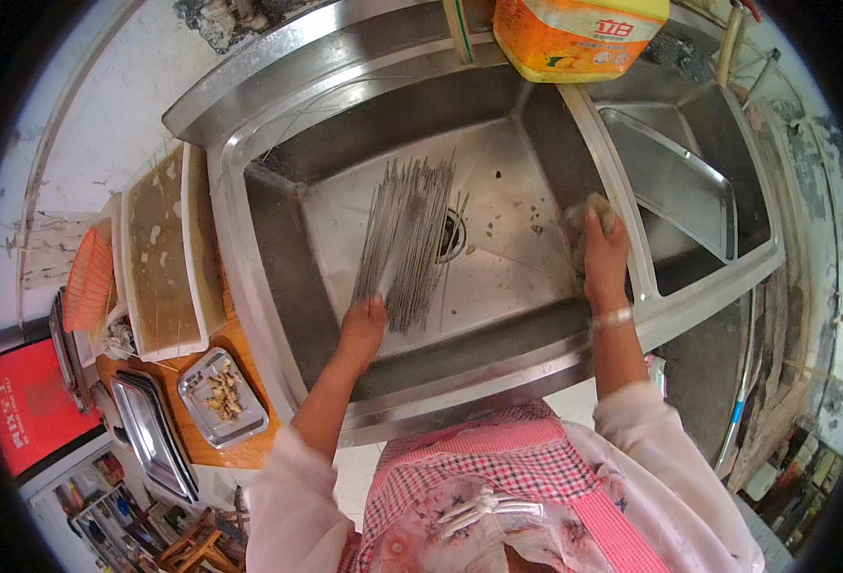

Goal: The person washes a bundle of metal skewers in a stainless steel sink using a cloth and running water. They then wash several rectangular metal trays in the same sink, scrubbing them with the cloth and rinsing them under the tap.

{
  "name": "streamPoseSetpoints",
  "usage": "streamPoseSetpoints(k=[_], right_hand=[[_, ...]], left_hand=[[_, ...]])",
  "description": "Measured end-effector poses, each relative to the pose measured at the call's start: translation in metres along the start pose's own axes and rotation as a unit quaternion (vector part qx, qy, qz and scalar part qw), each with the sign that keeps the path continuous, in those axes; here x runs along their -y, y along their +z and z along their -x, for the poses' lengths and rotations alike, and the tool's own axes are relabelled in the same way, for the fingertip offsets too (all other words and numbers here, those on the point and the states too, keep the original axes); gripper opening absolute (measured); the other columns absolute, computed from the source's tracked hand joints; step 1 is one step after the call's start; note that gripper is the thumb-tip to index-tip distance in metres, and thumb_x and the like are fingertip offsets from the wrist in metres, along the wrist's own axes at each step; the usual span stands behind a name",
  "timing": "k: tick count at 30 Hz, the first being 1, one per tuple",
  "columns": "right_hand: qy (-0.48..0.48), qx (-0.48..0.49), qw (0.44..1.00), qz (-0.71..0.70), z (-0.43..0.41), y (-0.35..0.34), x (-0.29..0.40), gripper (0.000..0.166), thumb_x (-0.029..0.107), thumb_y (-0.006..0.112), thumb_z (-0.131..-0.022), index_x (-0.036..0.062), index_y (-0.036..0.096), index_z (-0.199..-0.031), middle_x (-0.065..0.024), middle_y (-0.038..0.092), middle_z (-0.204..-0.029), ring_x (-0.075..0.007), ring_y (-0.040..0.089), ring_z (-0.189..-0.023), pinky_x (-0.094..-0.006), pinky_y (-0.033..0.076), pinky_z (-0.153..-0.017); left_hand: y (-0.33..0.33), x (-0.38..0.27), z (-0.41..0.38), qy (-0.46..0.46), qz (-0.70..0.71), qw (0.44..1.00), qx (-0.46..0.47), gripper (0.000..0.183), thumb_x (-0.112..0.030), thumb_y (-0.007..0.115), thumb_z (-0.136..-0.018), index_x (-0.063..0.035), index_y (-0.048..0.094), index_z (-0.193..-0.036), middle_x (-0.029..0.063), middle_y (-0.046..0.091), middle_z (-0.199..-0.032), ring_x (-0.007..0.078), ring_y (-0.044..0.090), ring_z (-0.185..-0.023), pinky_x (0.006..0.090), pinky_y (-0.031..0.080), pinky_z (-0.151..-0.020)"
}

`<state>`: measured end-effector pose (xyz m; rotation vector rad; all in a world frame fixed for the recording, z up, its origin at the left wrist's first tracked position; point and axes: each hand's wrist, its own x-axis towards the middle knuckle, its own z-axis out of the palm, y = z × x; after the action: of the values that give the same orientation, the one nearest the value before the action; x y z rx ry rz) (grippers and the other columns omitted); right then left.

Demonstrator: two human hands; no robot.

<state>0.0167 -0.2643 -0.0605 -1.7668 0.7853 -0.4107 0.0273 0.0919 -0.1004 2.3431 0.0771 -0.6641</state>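
In the left part of a stainless steel sink [536, 336] lies a large bundle of thin metal skewers [411, 243], partly over the drain [451, 236]. My left hand [366, 326] is at the near left end of the bundle; a blurred thin strip shows at its fingertips, and whether the fingers grip skewers is unclear. My right hand [605, 247] is at the basin's right wall, closed around a greyish crumpled scrubbing pad or cloth [599, 213], blurred. Small dark bits of debris [536, 229] are scattered on the basin floor to the right of the drain.
A yellow and orange detergent jug [579, 39] stands at the sink's back. The right basin holds a tilted metal tray [679, 179]. On the left are a white tub of murky water [164, 258], an orange plastic basket [88, 279], a tray of brownish pieces [222, 397] and stacked metal trays [151, 430].
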Motion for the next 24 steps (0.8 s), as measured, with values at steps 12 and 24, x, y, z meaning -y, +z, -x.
streamPoseSetpoints(k=[12, 24], right_hand=[[-0.235, 0.119, 0.910, 0.319, 0.082, -0.056, -0.009, 0.028, 0.002, 0.059, -0.077, 0.0015, 0.049, -0.103, -0.0176, 0.057, -0.090, -0.0372, 0.055, -0.078, -0.0410, 0.045, -0.068], [-0.230, 0.093, 0.922, 0.298, 0.079, -0.054, -0.014, 0.025, 0.001, 0.057, -0.077, 0.0020, 0.050, -0.102, -0.0180, 0.056, -0.088, -0.0370, 0.056, -0.075, -0.0408, 0.045, -0.064]], left_hand=[[0.052, -0.034, -0.104, -0.107, -0.247, 0.962, -0.048, 0.100, -0.054, 0.066, -0.067, 0.0010, 0.017, -0.135, 0.0280, 0.011, -0.140, 0.0408, 0.010, -0.132, 0.0519, 0.014, -0.104], [0.112, -0.039, -0.144, 0.052, -0.262, 0.957, -0.116, 0.111, -0.040, 0.074, -0.058, 0.0087, 0.010, -0.134, 0.0295, 0.021, -0.135, 0.0408, 0.020, -0.126, 0.0483, 0.017, -0.104]])
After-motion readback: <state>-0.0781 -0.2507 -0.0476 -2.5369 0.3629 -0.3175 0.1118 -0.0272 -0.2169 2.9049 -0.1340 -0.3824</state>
